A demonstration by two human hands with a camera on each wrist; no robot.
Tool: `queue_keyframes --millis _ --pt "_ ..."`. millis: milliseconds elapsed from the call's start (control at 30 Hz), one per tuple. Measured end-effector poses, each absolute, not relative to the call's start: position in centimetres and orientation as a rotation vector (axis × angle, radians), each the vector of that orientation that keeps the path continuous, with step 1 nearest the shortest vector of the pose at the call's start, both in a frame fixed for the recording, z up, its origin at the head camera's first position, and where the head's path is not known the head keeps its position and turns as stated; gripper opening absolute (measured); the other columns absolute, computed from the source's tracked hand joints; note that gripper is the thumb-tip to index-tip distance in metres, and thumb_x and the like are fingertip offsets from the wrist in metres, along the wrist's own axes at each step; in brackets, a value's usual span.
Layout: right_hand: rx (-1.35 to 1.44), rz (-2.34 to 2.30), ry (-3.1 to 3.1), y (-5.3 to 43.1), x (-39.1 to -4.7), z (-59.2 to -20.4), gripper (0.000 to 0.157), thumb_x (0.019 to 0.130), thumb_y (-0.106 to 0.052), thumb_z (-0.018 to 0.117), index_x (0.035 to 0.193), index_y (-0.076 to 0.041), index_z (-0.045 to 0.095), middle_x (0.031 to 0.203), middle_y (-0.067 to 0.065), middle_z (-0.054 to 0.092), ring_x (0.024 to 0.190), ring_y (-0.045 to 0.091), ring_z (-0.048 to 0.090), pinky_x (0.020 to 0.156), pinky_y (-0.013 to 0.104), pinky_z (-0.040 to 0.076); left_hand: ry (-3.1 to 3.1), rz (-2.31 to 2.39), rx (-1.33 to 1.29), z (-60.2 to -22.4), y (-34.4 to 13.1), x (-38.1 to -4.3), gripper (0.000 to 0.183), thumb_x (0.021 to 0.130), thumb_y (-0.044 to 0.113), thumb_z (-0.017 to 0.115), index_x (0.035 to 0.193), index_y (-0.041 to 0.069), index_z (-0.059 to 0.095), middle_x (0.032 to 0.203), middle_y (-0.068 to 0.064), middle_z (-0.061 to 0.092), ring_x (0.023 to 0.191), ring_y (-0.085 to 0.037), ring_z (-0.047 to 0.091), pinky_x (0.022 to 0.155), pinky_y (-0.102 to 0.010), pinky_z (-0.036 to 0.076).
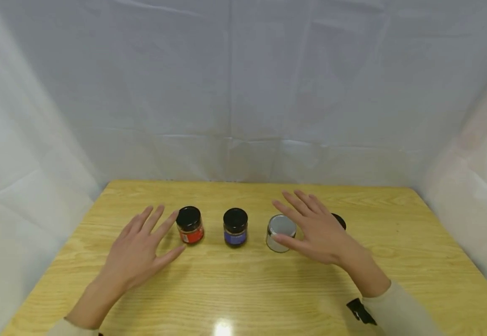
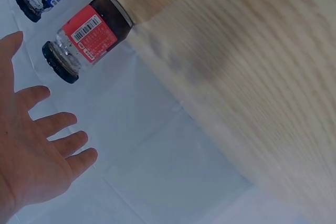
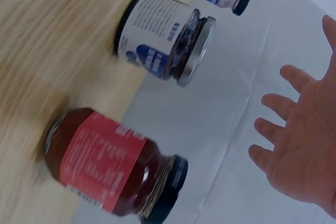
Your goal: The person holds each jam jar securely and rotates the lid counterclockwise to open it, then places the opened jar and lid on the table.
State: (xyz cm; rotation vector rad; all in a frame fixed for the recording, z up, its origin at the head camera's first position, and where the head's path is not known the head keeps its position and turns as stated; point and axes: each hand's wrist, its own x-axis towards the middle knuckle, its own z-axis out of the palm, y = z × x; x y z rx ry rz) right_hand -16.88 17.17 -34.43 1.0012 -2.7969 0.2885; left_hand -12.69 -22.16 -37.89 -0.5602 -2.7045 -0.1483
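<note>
Several jars stand upright in a row on the table. At the left is a red-labelled jar (image 1: 191, 235) with a black lid. Beside it stands a blue-labelled jar (image 1: 235, 228), also black-lidded. A white-labelled jar (image 1: 278, 243) has a silver lid. Rightmost, a jar with a red label (image 3: 105, 161) is mostly hidden behind the right hand in the head view; only its black lid (image 1: 340, 221) shows. My left hand (image 1: 136, 252) hovers with spread fingers just left of the first jar. My right hand (image 1: 321, 233), fingers spread, is over the two right jars, holding nothing.
The wooden table (image 1: 235, 289) is pale yellow with visible grain. White sheeting (image 1: 235, 93) hangs behind it and along both sides. A black strap piece (image 1: 361, 311) shows by the right sleeve (image 1: 399, 310).
</note>
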Motion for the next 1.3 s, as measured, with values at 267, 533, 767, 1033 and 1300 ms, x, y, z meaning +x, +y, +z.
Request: queue_keyframes --millis 267,533,767,1033,1300 --pt "1.037 0.254 -2.798 14.9 -17.4 -34.3 0.074 0.091 -0.069 0.033 0.153 -0.031 0.018 0.158 -0.003 0.009 0.144 0.021 0.003 0.113 0.045 0.004 -2.705 -0.14 -0.549 -37.6 -21.8 -13.0 0.073 0.088 0.059 0.054 0.143 0.014 0.045 0.148 -0.019 0.034 0.134 -0.041 0.029 0.103 -0.057 0.029" --pt "1.065 0.252 -2.828 12.7 -17.8 -34.3 0.075 0.091 -0.071 0.029 0.153 -0.031 0.017 0.158 0.001 0.012 0.144 0.02 0.002 0.113 0.045 0.004 -2.746 -0.145 -0.525 -37.8 -21.8 -13.2 0.073 0.089 0.06 0.053 0.145 0.013 0.042 0.149 -0.02 0.033 0.134 -0.041 0.028 0.103 -0.057 0.027" --pt "1.084 0.258 -2.817 10.4 -18.1 -34.6 0.075 0.089 -0.074 0.025 0.153 -0.035 0.014 0.158 -0.004 0.009 0.144 0.017 -0.001 0.114 0.042 0.003 -2.779 -0.172 -0.482 -38.0 -21.9 -13.2 0.074 0.09 0.059 0.051 0.146 0.014 0.039 0.148 -0.021 0.033 0.134 -0.042 0.027 0.104 -0.058 0.026" --pt "1.121 0.273 -2.829 8.2 -18.1 -34.7 0.075 0.09 -0.073 0.028 0.153 -0.034 0.017 0.158 -0.006 0.008 0.144 0.015 -0.002 0.114 0.042 0.004 -2.813 -0.251 -0.432 -38.3 -21.7 -13.1 0.075 0.089 0.06 0.051 0.147 0.014 0.038 0.147 -0.022 0.035 0.133 -0.043 0.029 0.1 -0.061 0.03" --pt "1.167 0.242 -2.835 6.4 -18.2 -34.8 0.075 0.089 -0.075 0.02 0.153 -0.035 0.015 0.158 -0.003 0.011 0.144 0.019 0.002 0.114 0.043 0.006 -2.863 -0.357 -0.375 -38.5 -21.7 -13.1 0.084 0.089 0.062 0.051 0.147 0.004 0.034 0.147 -0.024 0.033 0.132 -0.045 0.03 0.094 -0.066 0.033"
